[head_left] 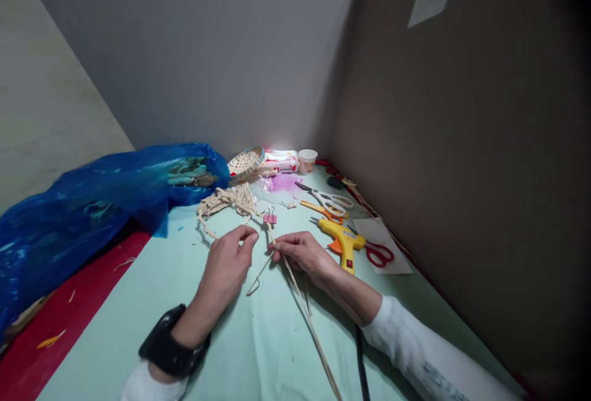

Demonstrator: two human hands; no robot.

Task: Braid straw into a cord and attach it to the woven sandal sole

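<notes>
My right hand pinches thin pale plant-fibre strands just below a pink binder clip. Long loose ends run down toward me, and a short bent end sticks out to the lower left. The clip grips a braided fibre cord, which leads back to a coiled heap of braid. Just left of the strands, my left hand is closed, thumb against curled fingers; whether something thin sits between them is hidden. A black watch is on the left wrist.
Right of my hands lie a yellow glue gun, red-handled scissors, white-handled scissors and an orange cutter. Behind stand a woven basket and a paper cup. A blue plastic bag of husks fills the left.
</notes>
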